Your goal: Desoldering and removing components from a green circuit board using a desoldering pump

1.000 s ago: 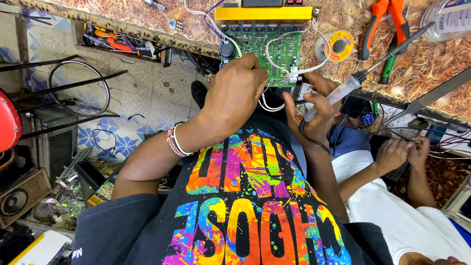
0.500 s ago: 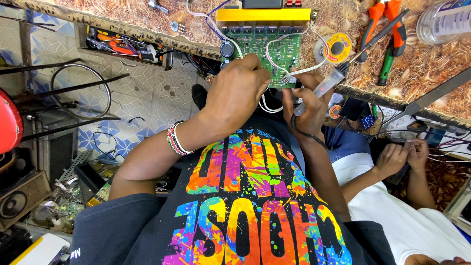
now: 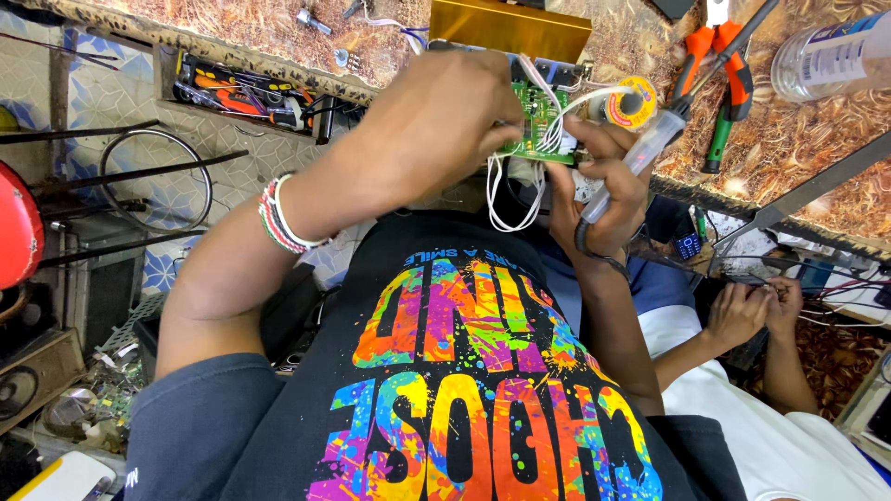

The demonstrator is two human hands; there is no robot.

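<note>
Left hand (image 3: 436, 130) is closed over the near edge of a green circuit board (image 3: 538, 116), fingers curled down on it and gripping it. Right hand (image 3: 603, 190) grips a soldering iron (image 3: 650, 144) in its fist, thumb lying along the board's lower right edge; the iron's shaft runs up and to the right, away from the board, and its tip is out of view. White wires (image 3: 510, 190) loop down from the board between the two hands and hang against the black printed shirt (image 3: 464, 371). A gold metal plate (image 3: 510, 28) sits just behind the board, touching or fixed to it; which one cannot be told.

On the left wrist sits a stack of red, white and green bangles (image 3: 283, 215).

Just beyond the right hand, a spool of solder (image 3: 633, 100) lies on the patterned workbench (image 3: 817, 139). Orange-handled pliers (image 3: 719, 46) and a green-handled screwdriver (image 3: 719, 144) lie further right, with a clear plastic bottle (image 3: 835, 56) at the top right corner.

At the lower right, another person's two hands (image 3: 756, 311) are brought together over dark cables. A tray of tools (image 3: 241, 88) sits on the shelf at upper left.
</note>
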